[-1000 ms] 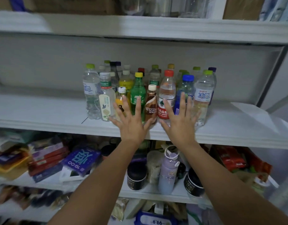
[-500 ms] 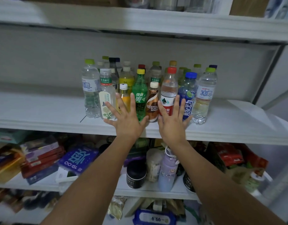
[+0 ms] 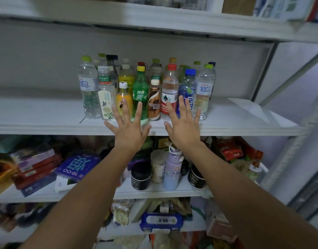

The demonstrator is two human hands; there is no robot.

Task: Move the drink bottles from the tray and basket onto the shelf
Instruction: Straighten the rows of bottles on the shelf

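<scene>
Here's the long white shelf [image 3: 47,112] filling the middle of the view. Standing mid-shelf, from near its front edge back to its rear wall, is the crowd of plastic drink bottles [image 3: 155,74], all upright and packed shoulder to shoulder.

The left hand [image 3: 130,130] and right hand [image 3: 184,128] are up at the shelf's front edge. Both are empty, with fingers straight and fanned wide and fingertips lying across the front row. Touching or just short of it, I can't tell.

This looks like a tidy-up nudge with the job close to done. The way to do it is flat palms low on the bodies, both hands together, slow and even. Push high and those tall, light bottles could topple into the rows behind.

Along the shelf's front edge:
- a clear water bottle with a red cap [image 3: 170,92]
- a green soda bottle with a yellow cap [image 3: 140,94]
- a blue-labelled bottle with a blue cap [image 3: 187,87]
- a squat brown coffee bottle [image 3: 154,103]
- a small orange juice bottle [image 3: 123,97]

The heights are mixed and the labels face out.
</scene>
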